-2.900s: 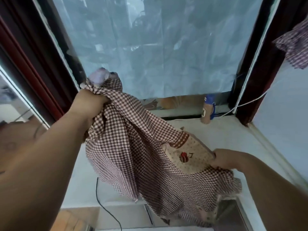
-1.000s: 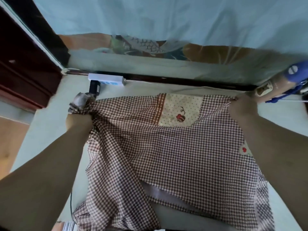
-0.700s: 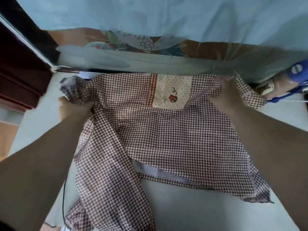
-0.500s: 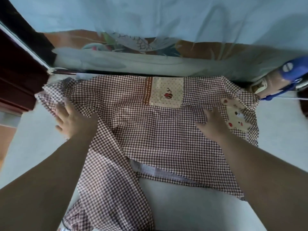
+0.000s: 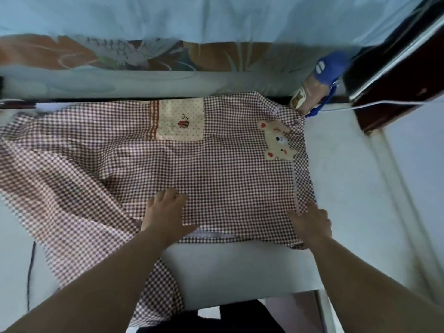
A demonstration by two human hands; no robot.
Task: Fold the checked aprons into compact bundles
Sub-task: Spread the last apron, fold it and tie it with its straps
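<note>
On the pale surface the checked apron lies spread flat; left hand and right hand press its near edge, fingers straight, gripping nothing

One brown-and-white checked cloth apron mid-frame; two hands, left hand and right hand; one blue-capped tan bottle upper right; one black cable lower left.

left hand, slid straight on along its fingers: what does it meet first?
The left hand lies flat on the checked apron, fingers pointing away and slightly right. Straight on is only flat cloth, then probably the cream dotted patch, near its right edge; the angle is uncertain.
</note>
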